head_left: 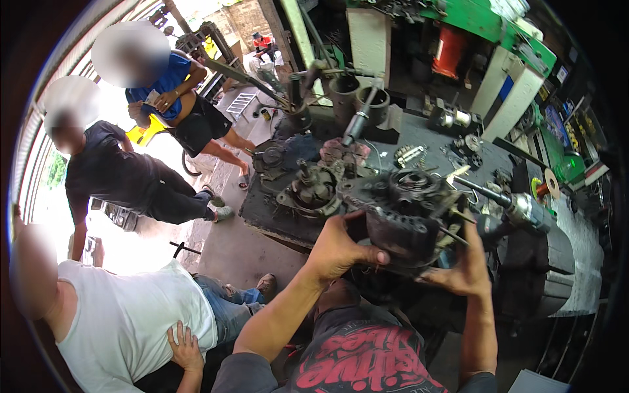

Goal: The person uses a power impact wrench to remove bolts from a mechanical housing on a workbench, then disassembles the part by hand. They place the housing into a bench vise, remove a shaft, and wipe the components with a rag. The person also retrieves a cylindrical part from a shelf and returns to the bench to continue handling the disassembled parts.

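Note:
My left hand [337,249] grips the near left side of a dark, greasy metal housing [400,229], its thumb along the lower edge. My right hand [458,265] holds the same housing from the right, fingers wrapped around its side. The housing has a round bore on top and thin rods sticking out to the right, and it is lifted over the front of the bench. Just left of it sits another greasy metal assembly [308,190] with an upright shaft. A long silver and black tool [524,209] lies behind my right hand, pointing toward the back left.
The dark workbench [262,219] carries metal cylinders [373,105], pink rags [344,154] and small parts [465,147]. A green shelf [452,13] stands behind. Three people are at the left: one in white [131,314], one in black [121,170], one in blue [173,75].

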Motion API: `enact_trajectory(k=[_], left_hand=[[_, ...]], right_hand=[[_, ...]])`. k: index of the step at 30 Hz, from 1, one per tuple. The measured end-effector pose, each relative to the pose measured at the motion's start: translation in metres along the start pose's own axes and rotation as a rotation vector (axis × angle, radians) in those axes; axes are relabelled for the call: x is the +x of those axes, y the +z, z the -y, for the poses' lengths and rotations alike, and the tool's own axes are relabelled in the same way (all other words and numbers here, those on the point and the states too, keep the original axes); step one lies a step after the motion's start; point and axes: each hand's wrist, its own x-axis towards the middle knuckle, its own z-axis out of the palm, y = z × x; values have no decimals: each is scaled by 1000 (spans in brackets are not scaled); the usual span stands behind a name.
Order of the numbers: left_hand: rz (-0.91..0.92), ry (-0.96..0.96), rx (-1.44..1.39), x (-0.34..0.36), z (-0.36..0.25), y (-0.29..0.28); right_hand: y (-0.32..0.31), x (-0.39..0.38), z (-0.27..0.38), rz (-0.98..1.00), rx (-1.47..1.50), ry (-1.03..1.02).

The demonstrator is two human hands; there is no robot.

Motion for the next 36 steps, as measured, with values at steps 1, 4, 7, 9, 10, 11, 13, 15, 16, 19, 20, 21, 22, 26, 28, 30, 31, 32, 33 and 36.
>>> enact_trajectory(k=[1,4,7,9,10,11,13,15,16,19,20,21,22,26,28,30,31,32,33,36], left_hand=[[-23,-61,-75,-5,20,6],[-128,-272,-202,-12,77,19],[-210,-492,-199,-25,113,23],[-291,-628,-268,-30,129,24],[-313,-643,-297,-33,134,25],[-334,-672,-308,-34,138,25],[-365,-696,-348,-34,142,22],[-338,-738,-336,-31,144,16],[-328,-760,-358,-27,144,12],[-337,-847,-362,-16,145,1],[-329,-852,-385,-12,145,-4],[-317,-859,-417,-9,145,-8],[-320,-870,-412,-6,145,-12],[-326,-867,-390,-6,145,-32],[-335,-866,-327,-9,144,-40],[-354,-849,-264,-14,141,-46],[-362,-822,-233,-16,137,-48],[-403,-818,-189,-19,133,-48],[-434,-695,102,-22,130,-46],[-564,-494,807,-26,117,-38]], right_hand=[[4,-13,-11,30,36,69],[15,-38,-50,43,-73,133],[28,-46,-83,85,-56,322],[36,-46,-96,109,-12,387],[40,-45,-100,122,12,406],[44,-42,-103,127,31,414],[53,-34,-107,138,135,466],[60,-22,-109,144,145,466],[63,-15,-110,147,103,460],[66,11,-112,224,-41,548],[67,20,-113,250,-74,549],[68,29,-113,278,-115,564],[69,37,-114,280,-146,567],[80,60,-116,377,-134,607],[88,64,-117,402,-141,590],[94,63,-118,385,-161,578],[95,63,-120,353,-147,555],[95,62,-120,367,-148,572],[95,62,-121,382,-152,599],[90,63,-121,409,-135,625]])
